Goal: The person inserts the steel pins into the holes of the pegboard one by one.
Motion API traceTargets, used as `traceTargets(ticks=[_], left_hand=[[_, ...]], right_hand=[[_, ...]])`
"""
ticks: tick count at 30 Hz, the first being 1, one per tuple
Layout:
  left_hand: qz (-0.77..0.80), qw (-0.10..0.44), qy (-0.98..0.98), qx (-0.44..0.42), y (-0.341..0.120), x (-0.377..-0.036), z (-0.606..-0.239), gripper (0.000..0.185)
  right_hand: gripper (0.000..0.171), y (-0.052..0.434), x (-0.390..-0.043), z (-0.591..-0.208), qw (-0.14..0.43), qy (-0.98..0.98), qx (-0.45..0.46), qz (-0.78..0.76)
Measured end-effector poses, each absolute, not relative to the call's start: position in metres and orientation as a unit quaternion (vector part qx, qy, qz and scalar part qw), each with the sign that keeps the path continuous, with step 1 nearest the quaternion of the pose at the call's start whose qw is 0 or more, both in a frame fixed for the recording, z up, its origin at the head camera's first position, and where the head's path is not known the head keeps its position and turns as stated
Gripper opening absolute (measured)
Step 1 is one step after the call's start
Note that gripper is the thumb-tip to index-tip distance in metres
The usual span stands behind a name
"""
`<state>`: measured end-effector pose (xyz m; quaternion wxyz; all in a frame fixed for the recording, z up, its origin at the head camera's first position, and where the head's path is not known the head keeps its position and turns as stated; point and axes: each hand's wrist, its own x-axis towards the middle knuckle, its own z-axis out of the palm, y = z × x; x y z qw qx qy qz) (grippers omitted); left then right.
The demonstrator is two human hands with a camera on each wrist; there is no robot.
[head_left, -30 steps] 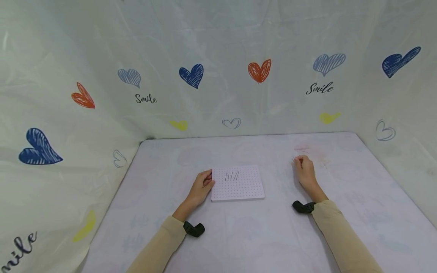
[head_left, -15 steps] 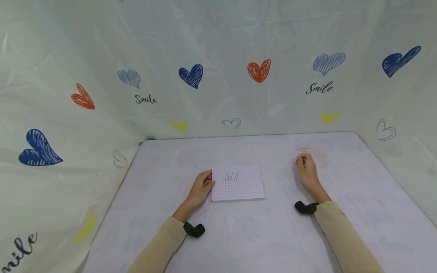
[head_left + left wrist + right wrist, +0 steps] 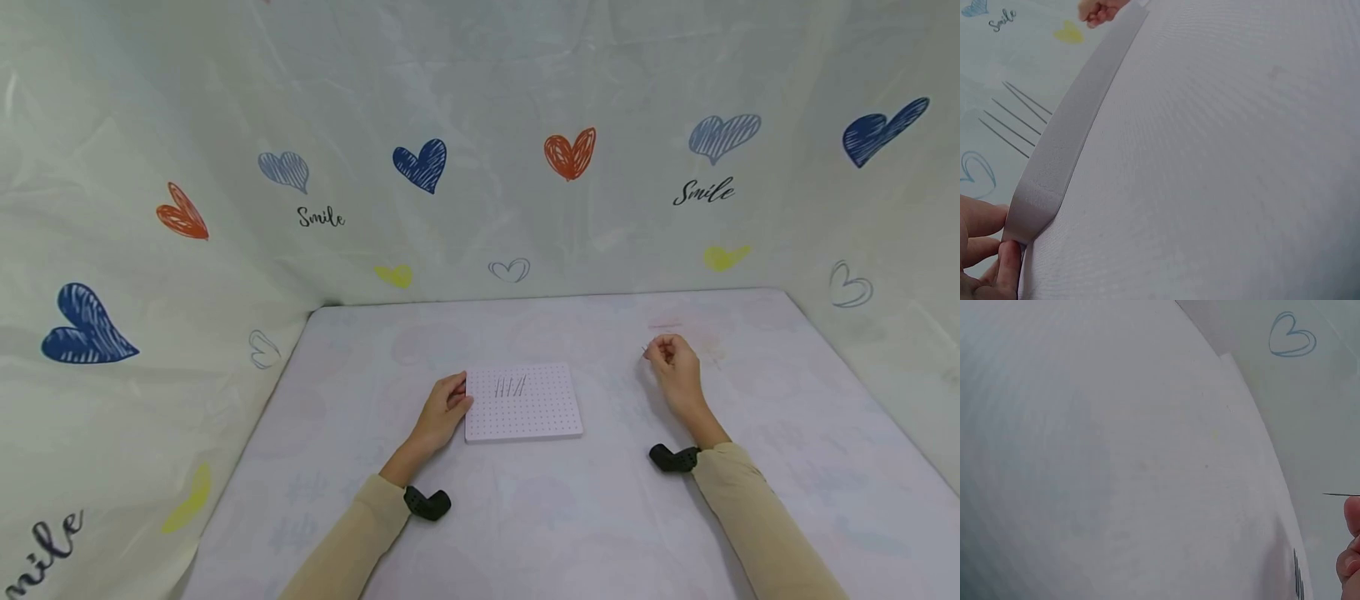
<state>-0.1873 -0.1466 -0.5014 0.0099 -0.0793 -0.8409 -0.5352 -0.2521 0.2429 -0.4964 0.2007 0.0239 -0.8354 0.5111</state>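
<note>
A white board with rows of small holes (image 3: 522, 423) lies on the table in the head view. Several thin needles (image 3: 1016, 117) stand in it near its far side, some leaning. My left hand (image 3: 437, 415) holds the board's left edge, thumb and fingers at its corner in the left wrist view. Off to the right, my right hand (image 3: 677, 377) pinches a thin needle (image 3: 1340, 495) between thumb and fingertips, above the table. Below that hand, several dark needle-like pieces (image 3: 1297, 575) show in the right wrist view, partly cut off by the frame.
A white cloth (image 3: 555, 508) with faint prints covers the table. Pale curtain walls with hearts (image 3: 570, 157) and "Smile" lettering (image 3: 703, 192) rise behind and at the sides. A black wrist device (image 3: 427, 504) sits on each forearm.
My right hand has risen slightly and shifted a little right, with the thin needle in its fingertips. The left hand and the board stay in place.
</note>
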Motion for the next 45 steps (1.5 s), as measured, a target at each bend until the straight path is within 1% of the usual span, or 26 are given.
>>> traceTargets(ticks=[11, 18, 22, 30, 32, 40, 45], left_hand=[[-0.537, 0.010, -0.839, -0.081, -0.148, -0.190, -0.504, 0.050], [-0.530, 0.007, -0.844, -0.077, -0.148, -0.190, -0.505, 0.051], [-0.534, 0.004, -0.842, -0.077, -0.148, -0.190, -0.504, 0.051], [-0.538, 0.003, -0.839, -0.077, -0.148, -0.190, -0.504, 0.051], [-0.539, 0.003, -0.839, -0.076, -0.148, -0.189, -0.503, 0.051], [-0.539, 0.006, -0.839, -0.073, -0.147, -0.188, -0.502, 0.050], [-0.541, 0.007, -0.837, -0.079, -0.147, -0.188, -0.503, 0.050]], right_hand=[[0.011, 0.232, -0.249, -0.487, 0.212, -0.837, 0.055, 0.501], [0.005, 0.220, -0.247, -0.479, 0.228, -0.818, 0.082, 0.522], [0.004, 0.212, -0.244, -0.473, 0.222, -0.808, 0.103, 0.536], [0.006, 0.187, -0.219, -0.438, 0.174, -0.811, 0.139, 0.541], [0.007, 0.181, -0.215, -0.434, 0.159, -0.816, 0.140, 0.538], [0.002, 0.163, -0.212, -0.434, 0.121, -0.809, 0.169, 0.549], [0.004, 0.153, -0.211, -0.436, 0.104, -0.798, 0.184, 0.564]])
